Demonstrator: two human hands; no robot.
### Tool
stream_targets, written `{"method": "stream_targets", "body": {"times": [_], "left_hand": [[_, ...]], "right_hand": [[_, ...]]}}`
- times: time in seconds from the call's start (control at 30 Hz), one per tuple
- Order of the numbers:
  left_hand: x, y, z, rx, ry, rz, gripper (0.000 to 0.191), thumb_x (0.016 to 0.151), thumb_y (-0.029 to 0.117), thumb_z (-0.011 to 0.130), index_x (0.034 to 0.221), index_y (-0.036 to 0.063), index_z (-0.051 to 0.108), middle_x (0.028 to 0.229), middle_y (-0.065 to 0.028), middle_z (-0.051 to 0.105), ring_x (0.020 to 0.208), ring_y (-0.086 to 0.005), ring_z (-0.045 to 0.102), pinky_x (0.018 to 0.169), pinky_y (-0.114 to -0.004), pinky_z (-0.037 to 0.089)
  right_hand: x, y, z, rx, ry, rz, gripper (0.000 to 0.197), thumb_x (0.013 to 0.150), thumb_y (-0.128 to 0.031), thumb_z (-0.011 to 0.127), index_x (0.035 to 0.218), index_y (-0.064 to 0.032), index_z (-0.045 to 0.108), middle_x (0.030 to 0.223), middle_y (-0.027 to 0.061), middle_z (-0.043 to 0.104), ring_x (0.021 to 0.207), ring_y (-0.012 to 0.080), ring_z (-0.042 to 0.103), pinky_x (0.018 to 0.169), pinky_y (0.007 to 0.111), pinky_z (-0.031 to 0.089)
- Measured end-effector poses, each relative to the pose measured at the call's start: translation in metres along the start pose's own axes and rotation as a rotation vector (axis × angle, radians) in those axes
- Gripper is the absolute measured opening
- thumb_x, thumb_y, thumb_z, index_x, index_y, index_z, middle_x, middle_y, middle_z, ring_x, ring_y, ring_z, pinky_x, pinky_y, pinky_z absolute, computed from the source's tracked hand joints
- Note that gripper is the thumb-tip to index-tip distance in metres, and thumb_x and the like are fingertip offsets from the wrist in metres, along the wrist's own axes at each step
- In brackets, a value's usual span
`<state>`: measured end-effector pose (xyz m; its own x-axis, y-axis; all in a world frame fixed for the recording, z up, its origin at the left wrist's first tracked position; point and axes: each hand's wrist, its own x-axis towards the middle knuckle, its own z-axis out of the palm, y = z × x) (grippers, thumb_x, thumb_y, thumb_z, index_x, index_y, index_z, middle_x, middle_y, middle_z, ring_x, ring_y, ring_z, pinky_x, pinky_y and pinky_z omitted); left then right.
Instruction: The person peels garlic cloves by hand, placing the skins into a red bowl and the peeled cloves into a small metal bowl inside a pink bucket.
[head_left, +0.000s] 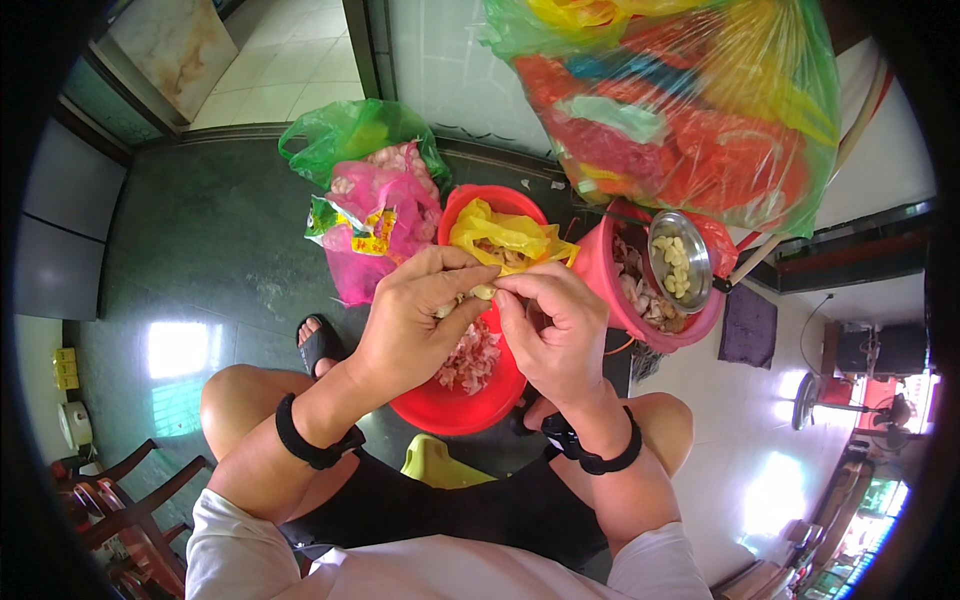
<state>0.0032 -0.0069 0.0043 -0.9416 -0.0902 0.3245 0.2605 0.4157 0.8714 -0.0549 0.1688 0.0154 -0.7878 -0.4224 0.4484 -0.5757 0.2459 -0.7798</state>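
Between the fingertips of both hands is a pale garlic clove (484, 291). My left hand (424, 319) pinches it from one side and has more garlic against its palm. My right hand (551, 326) touches the clove's other end with thumb and forefinger. Below them a red plastic basin (480, 416) holds garlic skins and cloves (471, 358). Just beyond is a red bucket (491, 196) with a yellow plastic bag (510, 232) in it. To the right, a steel bowl (679, 292) of peeled cloves (673, 262) rests on a pink bucket (596, 262) that contains garlic skins.
A pink mesh bag of garlic (382, 187) and a green plastic bag (360, 124) lie on the dark floor at the back left. A large bag stuffed with plastic bags (675, 127) hangs at the upper right. A yellow-green stool (439, 461) shows between my legs.
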Motion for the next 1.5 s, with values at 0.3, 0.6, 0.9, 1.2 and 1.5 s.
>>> {"method": "stream_targets", "body": {"times": [0.3,0.6,0.9,1.2,1.5], "left_hand": [[-0.001,0.001,0.0,0.045,0.003,0.032,0.025,0.086,-0.004,0.076,0.11,-0.001,0.076,0.105,-0.0126,0.07,0.09,-0.0285,0.071,0.08,-0.036,0.057],[-0.004,-0.005,0.002,0.001,0.002,-0.001,0.025,0.085,-0.006,0.075,0.109,-0.0021,0.075,0.106,-0.0131,0.071,0.093,-0.0298,0.073,0.082,-0.036,0.058],[0.0,0.0,-0.003,-0.007,0.025,0.015,0.022,0.086,-0.007,0.074,0.108,-0.0029,0.075,0.107,-0.0131,0.072,0.093,-0.0301,0.073,0.082,-0.036,0.059],[-0.004,-0.008,-0.002,0.051,0.025,0.085,0.029,0.082,-0.009,0.076,0.11,-0.0004,0.076,0.108,-0.0132,0.071,0.093,-0.0275,0.072,0.08,-0.034,0.058],[-0.01,-0.009,-0.002,0.031,0.04,0.048,0.025,0.083,-0.007,0.077,0.107,0.0009,0.077,0.105,-0.0134,0.072,0.093,-0.0274,0.072,0.08,-0.035,0.058]], "right_hand": [[0.002,0.003,-0.005,-0.074,-0.059,-0.054,0.012,0.084,0.002,0.076,0.094,-0.0025,0.071,0.086,0.0108,0.068,0.069,0.0272,0.067,0.06,0.034,0.053],[0.0,0.01,0.005,-0.088,-0.01,-0.074,0.019,0.079,0.008,0.075,0.093,-0.0038,0.069,0.084,0.0102,0.067,0.067,0.0265,0.067,0.059,0.034,0.053],[0.002,0.008,0.002,0.167,-0.038,0.073,0.008,0.088,0.006,0.073,0.094,0.0014,0.072,0.086,0.0088,0.07,0.066,0.0145,0.066,0.059,0.028,0.051],[0.004,0.007,0.002,0.018,-0.084,0.006,0.012,0.085,0.008,0.074,0.094,0.0005,0.072,0.085,0.0099,0.069,0.066,0.0189,0.067,0.06,0.03,0.052],[-0.005,0.018,0.02,0.078,-0.097,0.11,0.011,0.081,0.009,0.072,0.087,0.0004,0.067,0.081,0.0115,0.067,0.066,0.0239,0.066,0.059,0.03,0.051]]}}
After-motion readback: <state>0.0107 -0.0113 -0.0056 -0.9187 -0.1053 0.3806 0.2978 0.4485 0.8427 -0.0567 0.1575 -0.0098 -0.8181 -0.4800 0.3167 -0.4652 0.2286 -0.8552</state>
